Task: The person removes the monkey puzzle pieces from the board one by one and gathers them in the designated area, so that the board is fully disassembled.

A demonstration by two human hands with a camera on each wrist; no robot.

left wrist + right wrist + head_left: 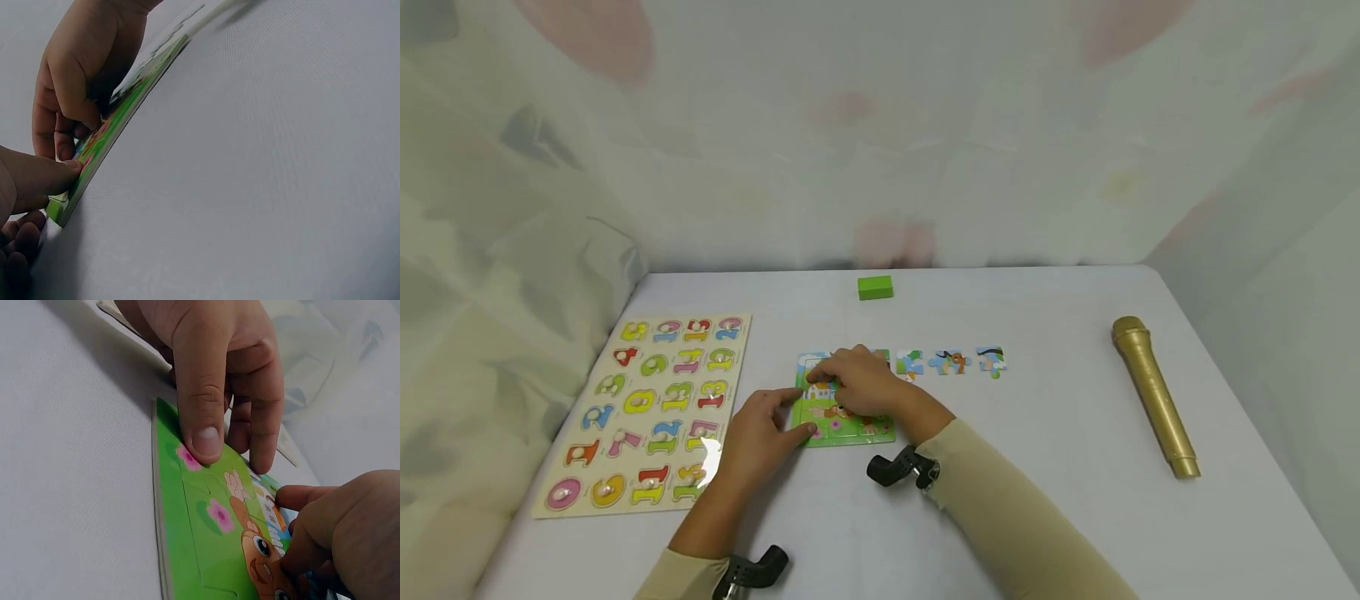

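Observation:
A small jigsaw puzzle board (880, 437) with a green border lies on the table, its picture showing flowers, a house and a brown cartoon animal. My left hand (756, 437) holds it at the near left corner, with the thumb (206, 440) on top and the fingers along the left edge. Over the board, my right hand (867, 385) has thumb and index finger bent down around the house piece (822, 391). Its palm covers much of the upper right of the picture. Right of the board, three loose puzzle pieces (951, 362) form a row.
A number puzzle board (737, 333) with colourful numerals lies at the left. Near the back edge stands a green block (876, 288). A gold microphone-shaped object (1156, 400) lies at the right. Patterned cloth (880, 150) hangs behind the white table (1045, 500).

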